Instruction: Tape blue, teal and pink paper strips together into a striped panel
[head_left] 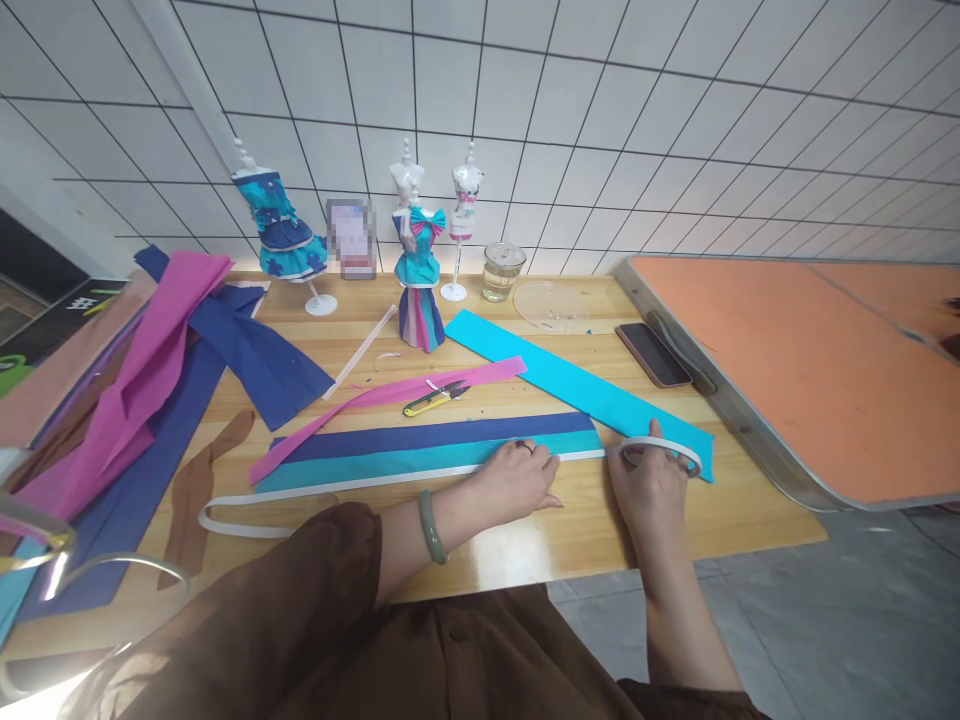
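Observation:
My right hand [651, 488] is closed around a roll of white tape [694, 458], with the thumb up inside the ring. From the roll a narrow white strip runs left along the near edge of a turquoise fabric strip [420, 456]. My left hand [517, 476] lies over this edge, fingertips pressing on the white strip and thumb held apart. A dark blue fabric strip [450, 436] lies along the turquoise one's far side. At the left end the white strip curls back in a loose loop [206, 512] toward my sleeve.
Thread snips [436, 400] rest on a pink strip [360, 398]. A bright blue strip [570, 372] lies diagonally behind. Dressed mini mannequins [418, 260], a glass cup [502, 272] and a phone [652, 354] stand or lie farther back. Fabric pieces [150, 400] are heaped left; an orange-topped table [810, 380] adjoins right.

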